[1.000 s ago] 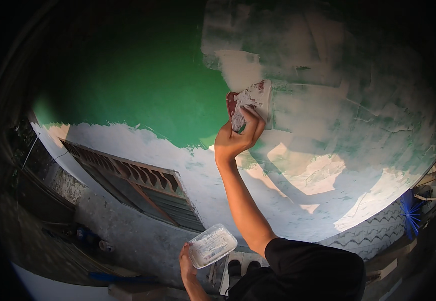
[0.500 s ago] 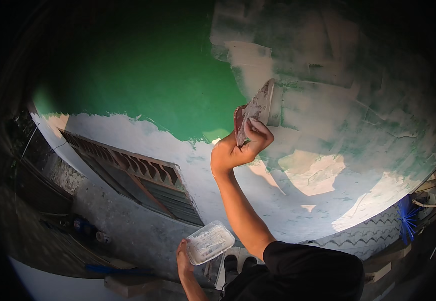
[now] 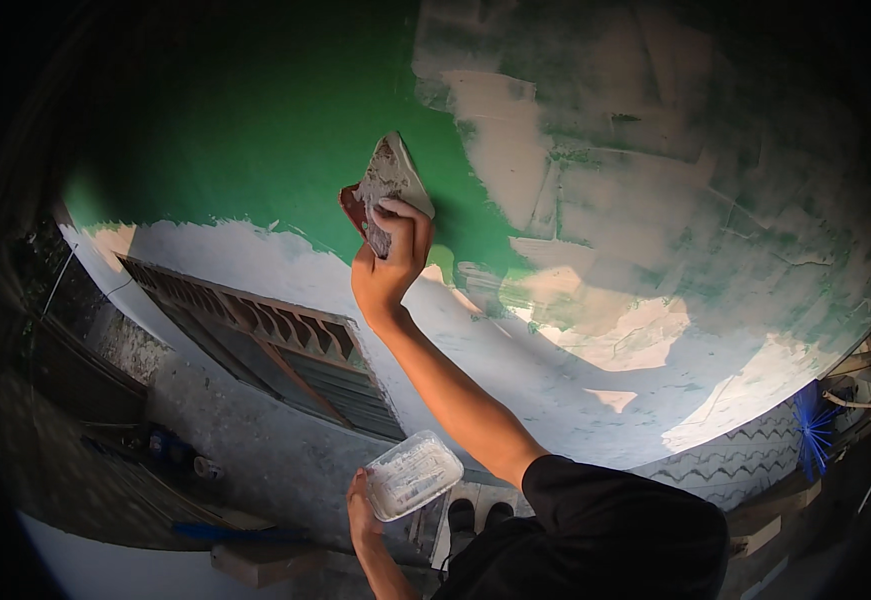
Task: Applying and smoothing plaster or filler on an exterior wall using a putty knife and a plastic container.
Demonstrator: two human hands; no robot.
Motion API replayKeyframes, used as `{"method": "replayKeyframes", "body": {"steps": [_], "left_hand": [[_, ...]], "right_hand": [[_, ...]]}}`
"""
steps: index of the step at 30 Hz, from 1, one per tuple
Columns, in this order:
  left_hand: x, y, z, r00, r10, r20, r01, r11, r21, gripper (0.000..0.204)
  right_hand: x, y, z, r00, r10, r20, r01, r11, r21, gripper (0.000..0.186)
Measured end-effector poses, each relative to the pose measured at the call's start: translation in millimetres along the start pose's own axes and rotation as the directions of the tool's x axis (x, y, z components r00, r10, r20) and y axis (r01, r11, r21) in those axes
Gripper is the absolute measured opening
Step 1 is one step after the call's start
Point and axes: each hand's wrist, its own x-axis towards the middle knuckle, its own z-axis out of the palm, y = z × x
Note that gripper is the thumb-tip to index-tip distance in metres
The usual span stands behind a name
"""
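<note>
My right hand is raised against the green wall and grips a putty knife whose wide blade is smeared with pale filler. The blade lies flat on green paint, just left of a broad patch of whitish filler. Low down, my left hand holds a small clear plastic tub with white filler in it, near my chest.
A slatted window frame is set in the white lower wall. Far below lie a floor with small cans, a wooden plank and my feet on a pale stool. A blue brush lies at right.
My right hand has carried the putty knife leftward, from the edge of the filled patch onto the green paint. The tub in my left hand has stayed in place.
</note>
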Motion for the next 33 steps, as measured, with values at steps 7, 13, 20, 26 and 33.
{"method": "replayKeyframes", "body": {"steps": [7,13,20,26,33], "left_hand": [[-2,-2,-5,0.999,-0.019,-0.025,0.019,1.000,0.000,0.036],[1,0,1,0.999,-0.032,0.020,0.032,0.999,0.004,0.035],[16,-4,12,0.996,-0.030,0.084,0.032,0.999,-0.017,0.035],[22,-16,16,0.997,-0.031,0.068,0.035,0.998,-0.054,0.034],[14,-15,30,0.993,-0.066,0.100,0.068,0.998,-0.014,0.031]], "right_hand": [[36,3,-12,0.986,0.164,0.018,-0.165,0.977,0.133,0.025],[77,31,-35,0.999,-0.053,0.001,0.053,0.991,-0.120,0.033],[96,43,-82,1.000,-0.001,-0.005,0.000,0.973,-0.232,0.035],[135,8,-119,0.930,-0.036,0.366,0.026,0.999,0.032,0.024],[243,-36,-72,-0.054,-0.616,0.786,0.725,0.518,0.455,0.009]]}}
